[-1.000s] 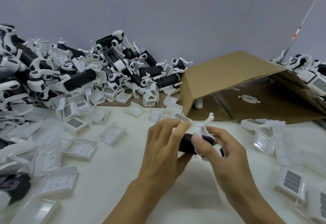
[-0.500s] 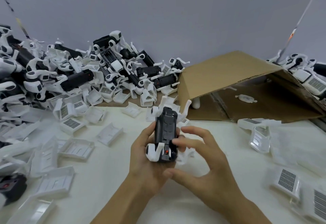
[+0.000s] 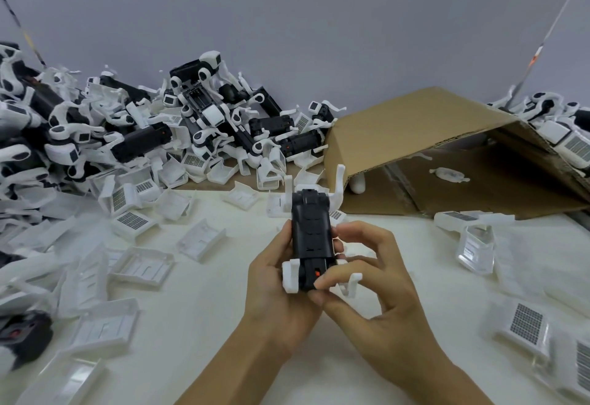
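A black toy robot dog body with white legs lies belly-up and lengthwise in my hands above the table, its front legs pointing away from me. My left hand cradles it from below and from the left side. My right hand holds its right side, with the thumb tip pressing at the near end beside a small orange switch.
A big heap of black-and-white toy robots fills the back left. Loose white shell covers lie scattered over the white table. A cardboard box on its side sits back right, more toys behind it. More covers lie at right.
The toy went from crosswise between my hands to lengthwise and belly-up. My right thumb has since moved onto its near end by the orange switch.
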Demonstrator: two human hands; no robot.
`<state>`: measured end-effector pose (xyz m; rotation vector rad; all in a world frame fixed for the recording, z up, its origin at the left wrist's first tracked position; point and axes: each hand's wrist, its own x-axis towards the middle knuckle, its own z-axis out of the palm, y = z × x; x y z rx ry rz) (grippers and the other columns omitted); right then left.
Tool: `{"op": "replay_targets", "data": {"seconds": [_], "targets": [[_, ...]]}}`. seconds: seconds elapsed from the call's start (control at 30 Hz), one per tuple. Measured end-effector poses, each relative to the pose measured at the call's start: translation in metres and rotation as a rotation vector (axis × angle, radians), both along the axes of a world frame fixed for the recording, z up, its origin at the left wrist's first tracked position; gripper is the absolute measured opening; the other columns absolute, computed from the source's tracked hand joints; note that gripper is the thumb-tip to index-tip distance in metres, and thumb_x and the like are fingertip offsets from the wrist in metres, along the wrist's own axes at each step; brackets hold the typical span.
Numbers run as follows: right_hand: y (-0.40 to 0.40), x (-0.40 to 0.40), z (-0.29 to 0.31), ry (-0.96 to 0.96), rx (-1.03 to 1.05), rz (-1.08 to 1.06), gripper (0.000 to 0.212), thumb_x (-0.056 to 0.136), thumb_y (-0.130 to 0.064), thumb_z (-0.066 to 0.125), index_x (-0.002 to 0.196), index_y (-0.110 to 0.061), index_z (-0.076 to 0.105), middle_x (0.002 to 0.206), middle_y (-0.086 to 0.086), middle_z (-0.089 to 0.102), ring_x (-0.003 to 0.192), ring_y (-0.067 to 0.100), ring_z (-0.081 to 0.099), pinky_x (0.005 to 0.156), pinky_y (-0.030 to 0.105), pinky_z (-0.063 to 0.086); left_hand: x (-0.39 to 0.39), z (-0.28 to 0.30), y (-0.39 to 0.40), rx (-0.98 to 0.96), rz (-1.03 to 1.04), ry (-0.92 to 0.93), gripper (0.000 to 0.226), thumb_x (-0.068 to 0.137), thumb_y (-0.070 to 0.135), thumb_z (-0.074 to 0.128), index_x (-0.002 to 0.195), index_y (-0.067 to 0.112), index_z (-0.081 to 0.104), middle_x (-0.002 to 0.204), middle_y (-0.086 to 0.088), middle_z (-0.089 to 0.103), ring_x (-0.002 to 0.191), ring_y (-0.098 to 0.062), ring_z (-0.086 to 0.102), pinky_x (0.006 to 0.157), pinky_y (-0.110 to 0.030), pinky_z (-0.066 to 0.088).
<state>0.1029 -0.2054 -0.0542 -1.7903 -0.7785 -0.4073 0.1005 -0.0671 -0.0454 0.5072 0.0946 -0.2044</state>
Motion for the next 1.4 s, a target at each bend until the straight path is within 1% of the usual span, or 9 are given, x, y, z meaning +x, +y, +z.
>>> {"op": "replay_targets", "data": {"seconds": [0.07, 0.2, 0.47, 0.63, 0.8, 0.93, 1.07, 1.2, 1.4], "targets": [[0.0005, -0.0008, -0.0001, -0.008, -0.022, -0.023, 0.028, 0.074, -0.022, 0.081, 0.093, -0.042, 0.074, 0.137, -0.013, 0.047, 0.129, 0.018, 0.055, 0.095, 0.038, 0.053, -0.0008, 0.0002, -0.0003, 0.01, 0.008, -0.003, 0.053, 0.101, 0.044, 0.046, 0.123, -0.001, 0.066, 0.091, -0.017, 0.06, 0.073, -0.025, 0.062, 0.064, -0.033, 0.058], [0.0021, -0.0011, 0.0008, -0.023, -0.037, -0.096, 0.039, 0.071, -0.032, 0.082, 0.102, -0.054, 0.071, 0.149, -0.011, 0.04, 0.141, 0.01, 0.038, 0.099, 0.033, 0.044, -0.0013, 0.0015, 0.0006, 0.041, 0.015, -0.008, 0.054, 0.094, 0.043, 0.05, 0.125, 0.0, 0.062, 0.09, -0.016, 0.06, 0.073, -0.022, 0.059, 0.067, -0.029, 0.055], [0.0016, -0.0019, 0.0018, 0.055, 0.0, -0.016, 0.028, 0.072, -0.026, 0.081, 0.092, -0.045, 0.078, 0.141, -0.017, 0.046, 0.129, 0.013, 0.054, 0.098, 0.015, 0.044, -0.001, 0.0028, -0.0008, 0.024, 0.016, 0.004, 0.053, 0.098, 0.042, 0.047, 0.123, -0.001, 0.064, 0.089, -0.016, 0.059, 0.067, -0.022, 0.06, 0.06, -0.03, 0.055], [0.0017, -0.0025, 0.0025, 0.058, 0.07, -0.002, 0.022, 0.07, -0.021, 0.083, 0.087, -0.034, 0.076, 0.135, -0.013, 0.045, 0.137, 0.013, 0.045, 0.1, 0.012, 0.042, -0.002, 0.0042, -0.0004, 0.043, 0.026, -0.042, 0.051, 0.095, 0.041, 0.049, 0.121, -0.001, 0.062, 0.092, -0.016, 0.058, 0.07, -0.023, 0.059, 0.064, -0.031, 0.056], [0.0027, -0.0039, 0.0027, 0.032, 0.009, -0.075, 0.023, 0.071, -0.033, 0.088, 0.086, -0.046, 0.076, 0.143, -0.017, 0.042, 0.138, 0.005, 0.04, 0.097, 0.005, 0.036, -0.0027, 0.0035, -0.0001, 0.044, 0.024, -0.024, 0.052, 0.099, 0.043, 0.045, 0.124, 0.0, 0.06, 0.091, -0.016, 0.057, 0.063, -0.02, 0.058, 0.062, -0.029, 0.055], [0.0026, -0.0049, 0.0029, 0.041, 0.015, -0.077, 0.023, 0.072, -0.035, 0.086, 0.089, -0.046, 0.077, 0.15, -0.022, 0.036, 0.14, 0.005, 0.035, 0.098, 0.003, 0.033, -0.003, 0.0056, 0.0001, 0.052, 0.028, -0.015, 0.051, 0.099, 0.043, 0.045, 0.122, 0.0, 0.061, 0.089, -0.017, 0.058, 0.064, -0.019, 0.059, 0.063, -0.029, 0.055], [0.0006, -0.0032, 0.0026, 0.056, 0.005, -0.047, 0.042, 0.071, -0.032, 0.086, 0.106, -0.052, 0.073, 0.152, -0.02, 0.035, 0.14, 0.005, 0.036, 0.1, 0.002, 0.032, -0.0027, 0.006, -0.001, 0.065, 0.063, -0.002, 0.05, 0.094, 0.041, 0.05, 0.116, 0.001, 0.07, 0.091, -0.016, 0.065, 0.075, -0.021, 0.066, 0.064, -0.03, 0.059], [0.0015, -0.003, 0.0025, 0.029, -0.008, -0.044, 0.026, 0.073, -0.031, 0.085, 0.093, -0.046, 0.076, 0.143, -0.018, 0.046, 0.138, 0.008, 0.042, 0.1, 0.005, 0.035, -0.0036, 0.0071, 0.0001, 0.07, 0.04, -0.005, 0.053, 0.099, 0.042, 0.045, 0.125, -0.001, 0.061, 0.088, -0.016, 0.06, 0.07, -0.021, 0.062, 0.061, -0.029, 0.056], [0.0005, -0.0032, 0.003, 0.055, 0.02, -0.011, 0.022, 0.072, -0.023, 0.082, 0.088, -0.037, 0.076, 0.136, -0.013, 0.047, 0.134, 0.006, 0.047, 0.099, 0.006, 0.038, -0.0029, 0.0072, 0.0007, 0.069, 0.024, -0.021, 0.052, 0.101, 0.043, 0.043, 0.124, 0.0, 0.062, 0.091, -0.017, 0.056, 0.071, -0.022, 0.06, 0.062, -0.03, 0.055]]}}
